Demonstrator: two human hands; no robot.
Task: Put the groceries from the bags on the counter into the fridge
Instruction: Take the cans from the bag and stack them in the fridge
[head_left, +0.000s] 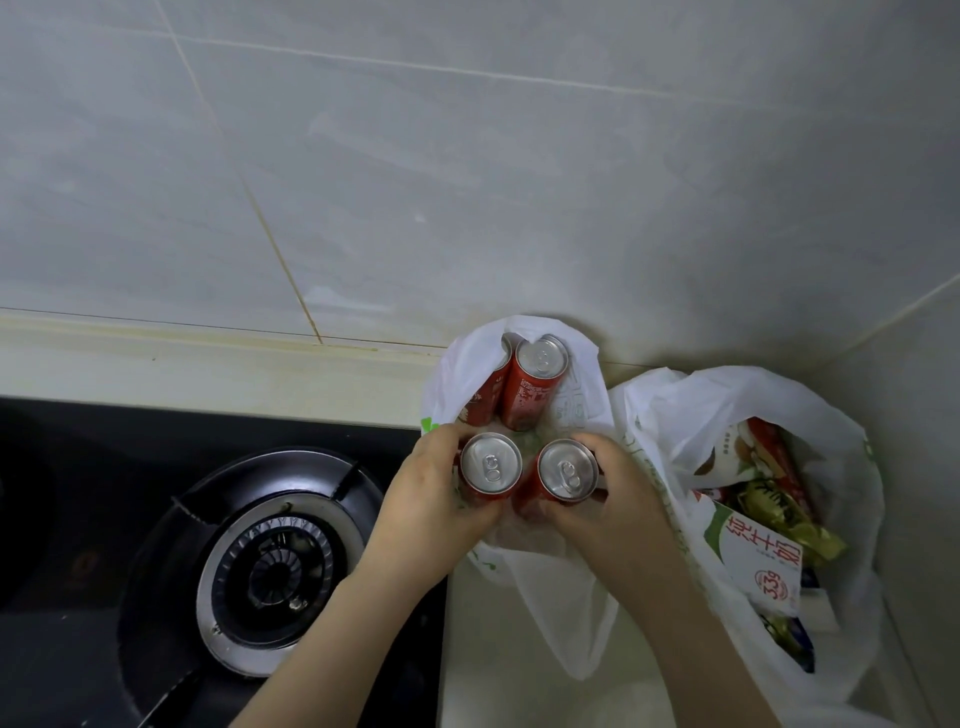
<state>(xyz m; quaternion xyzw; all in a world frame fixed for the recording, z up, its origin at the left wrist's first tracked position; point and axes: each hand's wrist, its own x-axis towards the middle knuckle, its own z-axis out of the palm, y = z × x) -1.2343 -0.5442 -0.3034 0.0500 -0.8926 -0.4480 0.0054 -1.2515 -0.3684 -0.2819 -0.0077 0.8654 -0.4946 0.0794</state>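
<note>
A white plastic bag stands open on the counter and holds red drink cans. My left hand grips one red can at the bag's mouth. Beside it, my right hand grips a second red can. Two more red cans stand deeper in the bag, the left one partly hidden by plastic. To the right, a second white bag holds a milk carton and snack packets.
A black gas hob with a round burner lies left of the bags. The tiled wall rises behind the counter, and a side wall closes the corner at the right. A strip of pale counter shows between my forearms.
</note>
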